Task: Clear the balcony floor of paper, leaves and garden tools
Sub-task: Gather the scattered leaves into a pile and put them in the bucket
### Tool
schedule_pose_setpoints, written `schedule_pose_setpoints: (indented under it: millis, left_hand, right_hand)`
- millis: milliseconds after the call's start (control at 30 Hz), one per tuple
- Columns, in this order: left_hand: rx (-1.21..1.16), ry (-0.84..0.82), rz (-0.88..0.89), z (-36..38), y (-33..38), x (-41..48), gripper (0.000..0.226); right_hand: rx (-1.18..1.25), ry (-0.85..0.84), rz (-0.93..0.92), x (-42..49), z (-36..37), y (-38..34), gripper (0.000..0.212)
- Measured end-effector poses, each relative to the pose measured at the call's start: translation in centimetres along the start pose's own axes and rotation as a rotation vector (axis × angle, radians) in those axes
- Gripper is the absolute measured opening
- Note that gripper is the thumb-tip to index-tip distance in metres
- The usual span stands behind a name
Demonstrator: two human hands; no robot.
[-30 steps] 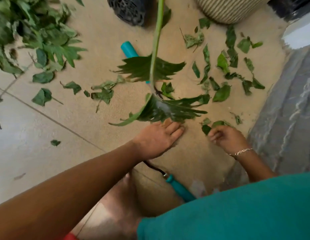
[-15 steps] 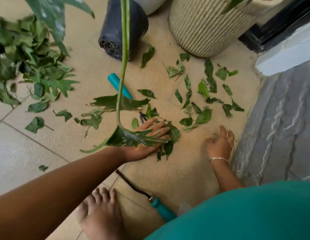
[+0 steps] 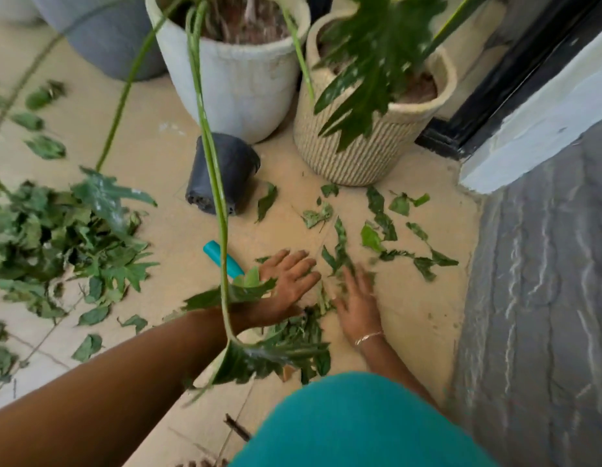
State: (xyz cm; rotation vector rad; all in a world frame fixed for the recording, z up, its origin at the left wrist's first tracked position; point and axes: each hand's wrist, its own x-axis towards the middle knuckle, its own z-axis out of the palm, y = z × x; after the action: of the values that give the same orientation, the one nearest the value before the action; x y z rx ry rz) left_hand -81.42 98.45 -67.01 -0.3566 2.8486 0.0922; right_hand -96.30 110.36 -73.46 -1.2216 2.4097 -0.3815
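A drooping green stem (image 3: 209, 146) is crossing my left forearm, its lobed leaf covering part of the leaf pile (image 3: 303, 328) lying between my left hand (image 3: 289, 281) and right hand (image 3: 355, 308), both flat, fingers straight, gripping nothing; torn leaves (image 3: 377, 230) are lying beyond on gritty tile; a teal tool handle (image 3: 222, 259) is resting just left of my left hand, near a tipped black pot (image 3: 225, 173).

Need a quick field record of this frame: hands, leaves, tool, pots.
left hand: flat on floor, fingers straight, beside loose leaves
right hand: flat, fingers spread, on leaves; blurred
gathered leaves: small heap between the hands
leaf pile: large, far left
scattered leaves: in front of woven planter
teal handle: lying left of left hand, tool end hidden
black pot: on its side
white pot: upright, behind black pot
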Motion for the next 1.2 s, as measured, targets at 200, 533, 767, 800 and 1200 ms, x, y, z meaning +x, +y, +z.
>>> schedule_pose_setpoints:
  millis: [200,533,767,800,1200]
  left_hand:
    - [0.096,-0.069,0.017,-5.5,-1.5,2.4,0.072]
    - [0.0,-0.171,-0.029,-2.0,-2.4,3.2,0.06]
    - [-0.232,-0.281,-0.181,0.8,-5.9,3.1,0.074]
    - [-0.256,-0.274,-0.206,1.2,-6.3,3.1,0.078]
    - [-0.23,-0.261,-0.194,1.5,-6.8,3.0,0.09]
  right_hand:
    - [0.029,0.345,0.191,5.3,-5.3,3.5,0.052]
    - [-0.078,0.023,-0.004,6.7,-2.8,1.7,0.058]
    - [-0.096,0.166,0.307,16.5,-7.4,4.2,0.06]
    - [-0.106,0.135,0.363,18.0,-8.3,4.7,0.061]
    - [0.01,-0.095,0.032,14.3,-4.9,-0.2,0.053]
